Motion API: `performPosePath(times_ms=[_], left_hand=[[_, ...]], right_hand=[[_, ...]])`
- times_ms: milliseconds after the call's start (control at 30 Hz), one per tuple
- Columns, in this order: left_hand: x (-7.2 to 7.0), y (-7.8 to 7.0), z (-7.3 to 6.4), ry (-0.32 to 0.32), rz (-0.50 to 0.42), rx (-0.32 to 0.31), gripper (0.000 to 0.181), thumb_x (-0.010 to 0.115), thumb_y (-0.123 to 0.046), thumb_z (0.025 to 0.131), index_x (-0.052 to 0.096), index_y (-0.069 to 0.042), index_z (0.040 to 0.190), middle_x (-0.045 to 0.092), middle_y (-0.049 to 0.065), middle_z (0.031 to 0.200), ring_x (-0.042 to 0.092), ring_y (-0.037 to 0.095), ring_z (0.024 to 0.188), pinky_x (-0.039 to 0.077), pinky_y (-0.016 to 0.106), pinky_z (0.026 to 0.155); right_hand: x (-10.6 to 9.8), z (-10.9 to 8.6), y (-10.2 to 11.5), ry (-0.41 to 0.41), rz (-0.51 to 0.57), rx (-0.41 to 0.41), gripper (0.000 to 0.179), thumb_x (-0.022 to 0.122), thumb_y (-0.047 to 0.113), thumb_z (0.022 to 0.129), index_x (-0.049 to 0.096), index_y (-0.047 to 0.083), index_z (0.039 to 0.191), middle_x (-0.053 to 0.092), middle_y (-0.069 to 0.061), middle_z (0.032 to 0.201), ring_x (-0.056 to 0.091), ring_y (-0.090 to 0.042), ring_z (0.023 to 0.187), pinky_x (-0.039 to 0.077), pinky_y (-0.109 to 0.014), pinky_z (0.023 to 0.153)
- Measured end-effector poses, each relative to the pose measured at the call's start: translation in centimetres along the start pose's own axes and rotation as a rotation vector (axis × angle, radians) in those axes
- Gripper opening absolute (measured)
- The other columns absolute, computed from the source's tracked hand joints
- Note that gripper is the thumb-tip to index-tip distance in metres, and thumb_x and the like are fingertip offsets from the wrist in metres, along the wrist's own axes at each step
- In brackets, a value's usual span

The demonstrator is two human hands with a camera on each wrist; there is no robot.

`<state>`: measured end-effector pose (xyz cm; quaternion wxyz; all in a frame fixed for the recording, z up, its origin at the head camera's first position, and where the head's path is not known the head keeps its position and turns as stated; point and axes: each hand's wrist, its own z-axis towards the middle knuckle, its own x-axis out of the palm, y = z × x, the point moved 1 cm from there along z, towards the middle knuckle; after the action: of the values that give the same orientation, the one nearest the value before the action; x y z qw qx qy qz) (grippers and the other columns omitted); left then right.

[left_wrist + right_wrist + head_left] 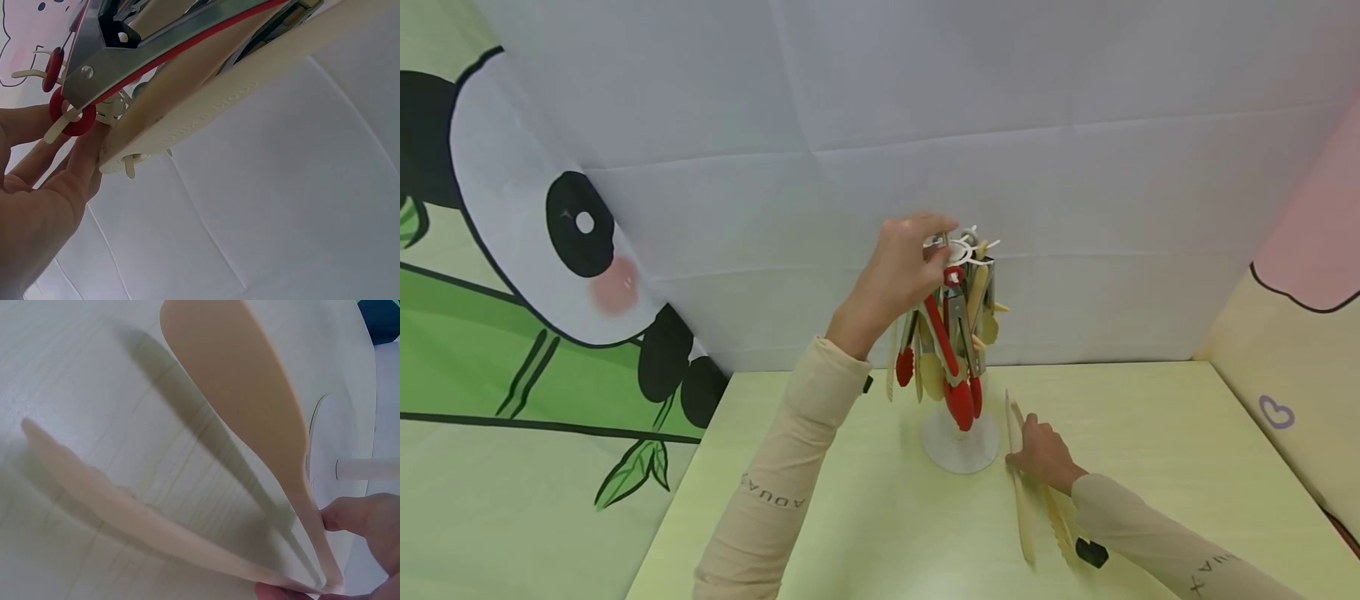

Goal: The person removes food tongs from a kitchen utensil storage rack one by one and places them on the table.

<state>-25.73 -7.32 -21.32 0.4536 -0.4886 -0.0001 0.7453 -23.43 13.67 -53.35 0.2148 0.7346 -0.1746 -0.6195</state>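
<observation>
Between the rack point(961, 456) and the right edge of the table point(1150, 433), the right hand point(1047, 454) pinches beige tongs point(1025, 527), one blade cut off in the right wrist view. The left hand's point(910, 260) fingers curl about the rack's top, grip partly hidden by hanging utensils point(958, 400); the table's near edge is cropped.

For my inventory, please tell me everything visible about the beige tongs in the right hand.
The beige, plastic-looking tongs have two arms, joined at one end; one shows a broad face, the other a wavy edge. They are spread in a V, joined end away from the person, right of the round white stand base. The right hand grips them near the joint; whether they touch the pale wood-grained table is unclear.
</observation>
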Motion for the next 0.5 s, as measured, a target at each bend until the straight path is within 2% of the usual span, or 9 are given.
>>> performPosePath(times_ms=[500], left_hand=[[0.14, -0.09, -0.08, 0.015, -0.030, 0.013, 0.031, 0.055, 0.002, 0.090, 0.061, 0.004, 0.121, 0.060, 0.016, 0.123, 0.061, 0.019, 0.095, 0.050, 0.021, 0.071]], right_hand=[[0.44, -0.20, -0.72, 0.004, 0.004, 0.009, 0.047, 0.077, 0.017, 0.072, 0.043, -0.009, 0.093, 0.047, -0.012, 0.069, 0.046, -0.022, 0.057, 0.040, -0.030, 0.049]])
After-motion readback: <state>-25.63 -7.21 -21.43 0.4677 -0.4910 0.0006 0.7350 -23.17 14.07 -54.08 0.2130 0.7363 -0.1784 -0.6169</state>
